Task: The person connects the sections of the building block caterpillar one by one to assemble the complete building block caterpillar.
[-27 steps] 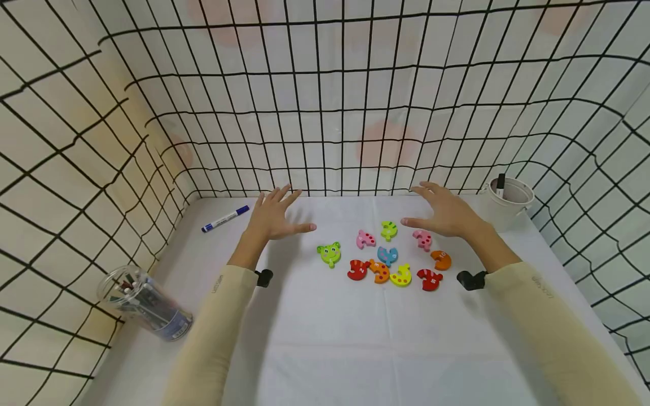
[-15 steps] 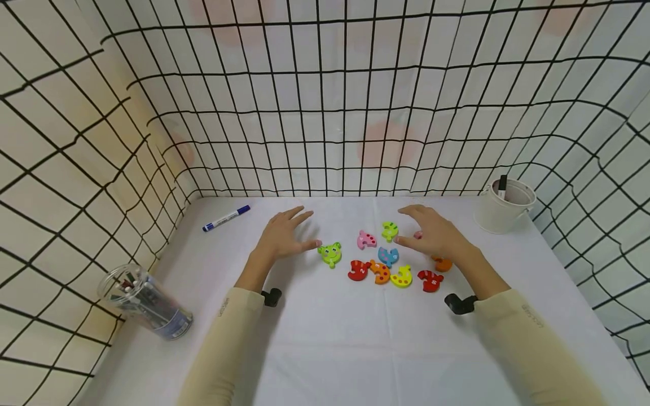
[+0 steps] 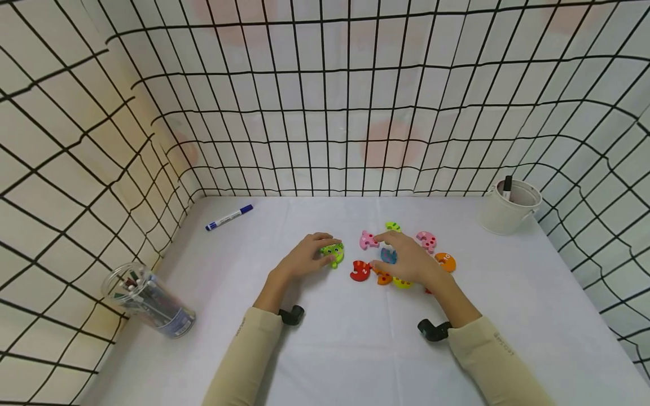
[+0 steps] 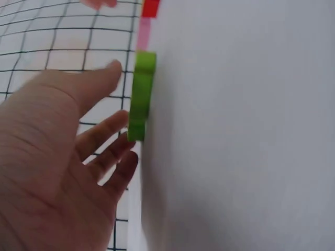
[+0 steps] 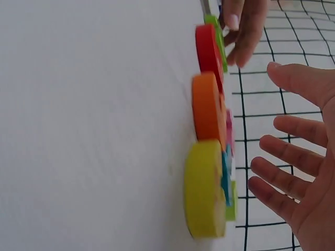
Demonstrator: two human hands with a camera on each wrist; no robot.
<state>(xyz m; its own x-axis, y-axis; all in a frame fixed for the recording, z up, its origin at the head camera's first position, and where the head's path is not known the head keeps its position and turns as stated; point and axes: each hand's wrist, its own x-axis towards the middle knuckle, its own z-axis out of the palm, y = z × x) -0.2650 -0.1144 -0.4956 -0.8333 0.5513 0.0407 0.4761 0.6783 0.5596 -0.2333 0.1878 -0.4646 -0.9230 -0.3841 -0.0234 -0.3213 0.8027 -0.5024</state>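
Note:
The left hand (image 3: pixel 304 256) is at the green frog-face piece (image 3: pixel 333 254), its fingers beyond the piece and its thumb on the near side. In the left wrist view the thumb stands apart from the green piece (image 4: pixel 141 97); whether a fingertip touches it I cannot tell. Spread fingers of the right hand (image 3: pixel 408 256) hover over the middle of the small animal-shaped pieces, holding nothing. Beneath or beside it lie a blue piece (image 3: pixel 388 255), a pink one (image 3: pixel 369 240), a red one (image 3: pixel 360 271), an orange one (image 5: pixel 207 107) and a yellow one (image 5: pixel 203 188), some partly hidden.
An orange piece (image 3: pixel 446 261) and a pink spotted piece (image 3: pixel 426 241) lie right of the group. A blue-capped marker (image 3: pixel 228 217) lies at the back left. A jar of pens (image 3: pixel 149 301) stands at left, a white bucket (image 3: pixel 508 210) at back right. Black wire mesh (image 3: pixel 325 113) encloses the table.
Both hands have come inward and toward the person. The left has reached the green frog-face piece; the right has moved left over the middle pieces. The pieces appear to lie as before.

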